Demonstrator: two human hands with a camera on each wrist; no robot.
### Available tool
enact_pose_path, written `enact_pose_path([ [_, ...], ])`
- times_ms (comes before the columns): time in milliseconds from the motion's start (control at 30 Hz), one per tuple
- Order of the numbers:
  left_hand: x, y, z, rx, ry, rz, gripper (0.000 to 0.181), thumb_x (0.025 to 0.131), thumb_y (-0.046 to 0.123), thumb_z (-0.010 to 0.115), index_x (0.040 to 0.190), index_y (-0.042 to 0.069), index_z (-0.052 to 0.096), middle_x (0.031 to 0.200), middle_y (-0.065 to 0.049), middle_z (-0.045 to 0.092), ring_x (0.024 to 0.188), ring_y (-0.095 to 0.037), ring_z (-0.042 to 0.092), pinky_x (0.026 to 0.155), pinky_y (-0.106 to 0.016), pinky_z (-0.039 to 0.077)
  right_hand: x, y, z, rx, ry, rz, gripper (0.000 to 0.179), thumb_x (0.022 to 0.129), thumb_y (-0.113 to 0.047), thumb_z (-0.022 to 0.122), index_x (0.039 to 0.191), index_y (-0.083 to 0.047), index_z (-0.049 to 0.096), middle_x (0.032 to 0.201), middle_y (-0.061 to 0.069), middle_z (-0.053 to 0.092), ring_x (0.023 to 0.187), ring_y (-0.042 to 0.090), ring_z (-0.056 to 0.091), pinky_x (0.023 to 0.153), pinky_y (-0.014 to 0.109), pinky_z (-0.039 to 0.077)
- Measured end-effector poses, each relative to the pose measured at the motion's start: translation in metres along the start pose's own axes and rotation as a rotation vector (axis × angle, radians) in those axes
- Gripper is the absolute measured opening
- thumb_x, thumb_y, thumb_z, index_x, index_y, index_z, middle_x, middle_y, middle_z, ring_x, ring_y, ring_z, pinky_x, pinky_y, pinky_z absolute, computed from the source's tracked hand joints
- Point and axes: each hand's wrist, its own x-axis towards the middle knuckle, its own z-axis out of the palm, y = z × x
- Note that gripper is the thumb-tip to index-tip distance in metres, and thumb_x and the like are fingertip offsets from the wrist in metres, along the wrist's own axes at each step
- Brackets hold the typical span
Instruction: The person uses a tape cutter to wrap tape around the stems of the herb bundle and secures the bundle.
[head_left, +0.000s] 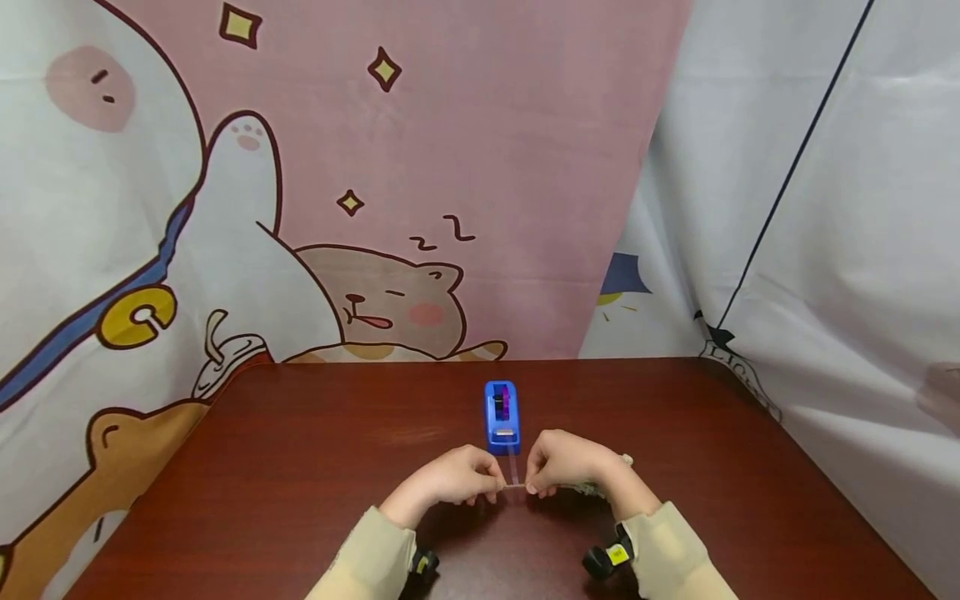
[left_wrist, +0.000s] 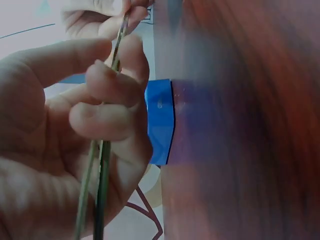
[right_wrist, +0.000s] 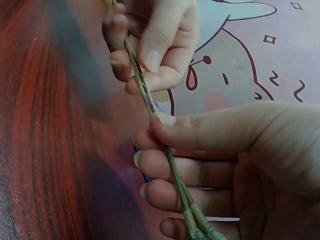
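Thin green stems (right_wrist: 177, 170) run between both hands, which are raised a little over the table's front half. My left hand (head_left: 459, 477) pinches them at one end, and two strands (left_wrist: 103, 170) pass through its fingers in the left wrist view. A short way along, my right hand (head_left: 573, 463) pinches the same stems between thumb and fingers. Thicker pale green sheaths and a fuzzy green part (right_wrist: 212, 233) show below the right palm. Straight ahead stands a blue tape dispenser (head_left: 491, 433); a clear strip of tape (head_left: 513, 468) stretches from it to the stems between the hands.
The dark red-brown wooden table (head_left: 337, 433) spreads out around the hands. Behind it hangs a pink and white cartoon curtain (head_left: 517, 167), with a pale fabric wall (head_left: 840, 250) on the right. Black wrist devices (head_left: 609, 557) sit by the cream sleeves (head_left: 671, 550).
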Motion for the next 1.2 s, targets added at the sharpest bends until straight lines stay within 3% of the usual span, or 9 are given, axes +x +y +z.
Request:
enact_pose_path([
  [233,-0.001,-0.004,-0.006,-0.062,-0.037,-0.021,0.02,0.093,0.007,0.058,0.084,-0.001,0.074,0.064,-0.005,0.064,0.045,-0.008,0.041,0.04,-0.021,0.031,0.002,-0.006,0.003,-0.07,0.042,-0.035,0.019,0.078,-0.004,0.075,0.061,-0.011,0.068,0.056,-0.005,0.061,0.052,0.012,0.057,0.049,0.026,0.047],
  [500,0.0,-0.006,-0.007,-0.045,-0.071,-0.017,0.02,0.092,0.005,0.056,0.084,-0.002,0.074,0.062,-0.003,0.063,0.046,-0.008,0.04,0.043,-0.02,0.031,0.002,-0.008,0.004,-0.126,0.058,-0.031,0.02,0.077,-0.006,0.076,0.061,-0.014,0.066,0.056,-0.006,0.059,0.051,0.005,0.049,0.049,0.024,0.041],
  [967,0.001,-0.011,-0.008,-0.034,-0.01,0.082,0.013,0.087,0.0,0.062,0.084,-0.003,0.073,0.069,-0.008,0.066,0.055,-0.009,0.05,0.05,-0.021,0.039,0.001,-0.005,-0.001,-0.072,-0.002,-0.029,0.015,0.087,-0.007,0.068,0.073,-0.004,0.074,0.062,0.0,0.065,0.056,0.017,0.059,0.052,0.026,0.047],
  [1200,0.001,-0.011,-0.006,-0.003,0.031,0.08,0.008,0.084,-0.001,0.066,0.082,-0.001,0.074,0.069,-0.006,0.067,0.054,-0.01,0.051,0.049,-0.022,0.04,0.002,-0.003,0.0,-0.143,0.047,-0.051,0.013,0.082,-0.007,0.072,0.069,-0.008,0.073,0.058,-0.006,0.062,0.053,0.007,0.054,0.051,0.024,0.045],
])
